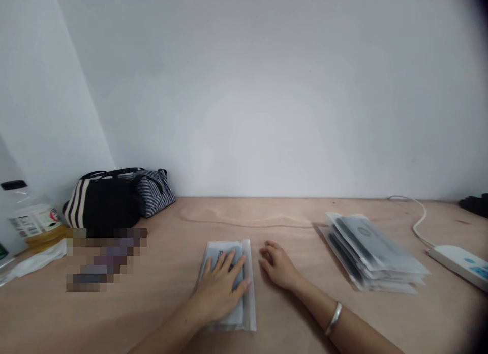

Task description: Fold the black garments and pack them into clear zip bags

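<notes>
My left hand (222, 289) lies flat with spread fingers on a frosted zip bag (249, 293). Inside the bag is a flat grey-blue item with dark lettering, partly covered by the hand; its kind I cannot make out. The bag's slider strip runs along its right side. Just right of the bag, my right hand (280, 266) rests on the table with loosely curled fingers, apart from the bag and holding nothing. Farther right sits an uneven stack of similar frosted zip bags (375, 247) with dark flat contents.
On the wooden table (244, 216), a black bag with pale stripes (110, 201) and a striped bag (154, 194) stand back left. An oil bottle (36, 222) and white plastic (38, 262) are at far left, near a blurred-out patch. A white power strip (461, 262) with a cord lies right.
</notes>
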Demonstrator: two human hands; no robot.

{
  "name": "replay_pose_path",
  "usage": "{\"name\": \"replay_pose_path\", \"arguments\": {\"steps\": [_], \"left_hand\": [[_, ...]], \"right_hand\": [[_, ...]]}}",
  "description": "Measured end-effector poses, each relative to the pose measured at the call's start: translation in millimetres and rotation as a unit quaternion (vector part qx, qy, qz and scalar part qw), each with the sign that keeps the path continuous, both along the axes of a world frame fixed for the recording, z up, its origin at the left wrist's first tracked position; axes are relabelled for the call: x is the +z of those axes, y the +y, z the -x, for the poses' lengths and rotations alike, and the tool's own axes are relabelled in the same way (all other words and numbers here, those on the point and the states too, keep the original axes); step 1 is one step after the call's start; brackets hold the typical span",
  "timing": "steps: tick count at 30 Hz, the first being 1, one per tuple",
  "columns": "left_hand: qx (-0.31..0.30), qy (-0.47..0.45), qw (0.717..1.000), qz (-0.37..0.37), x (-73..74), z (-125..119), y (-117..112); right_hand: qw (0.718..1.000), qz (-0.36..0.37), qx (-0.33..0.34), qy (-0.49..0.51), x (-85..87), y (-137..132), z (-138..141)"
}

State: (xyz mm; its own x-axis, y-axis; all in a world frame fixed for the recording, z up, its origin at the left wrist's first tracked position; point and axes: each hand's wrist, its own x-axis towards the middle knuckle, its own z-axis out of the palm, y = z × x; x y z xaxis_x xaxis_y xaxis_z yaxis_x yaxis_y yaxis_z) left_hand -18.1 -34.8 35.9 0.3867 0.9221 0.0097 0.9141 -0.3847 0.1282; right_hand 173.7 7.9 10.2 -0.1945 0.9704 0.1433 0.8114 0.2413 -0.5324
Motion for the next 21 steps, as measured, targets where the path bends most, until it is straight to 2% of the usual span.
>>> {"name": "replay_pose_path", "arguments": {"steps": [6, 10, 16, 21], "left_hand": [[0.023, 0.014, 0.999, -0.046, -8.9, -5.7, 27.1], [0.022, 0.015, 0.999, -0.041, -15.9, -4.1, 29.5], [0.029, 0.017, 0.999, -0.039, -15.5, -4.7, 27.7], [0.029, 0.006, 0.999, -0.046, -13.5, -5.4, 26.9]], "right_hand": [[0.991, 0.033, -0.127, -0.001, 3.1, 39.5, 41.8], [0.984, 0.051, -0.17, -0.016, 4.9, 46.3, 57.3], [0.987, 0.068, -0.143, -0.032, 9.8, 27.7, 56.9], [0.994, 0.071, -0.075, -0.029, 8.2, -11.3, 48.9]]}}
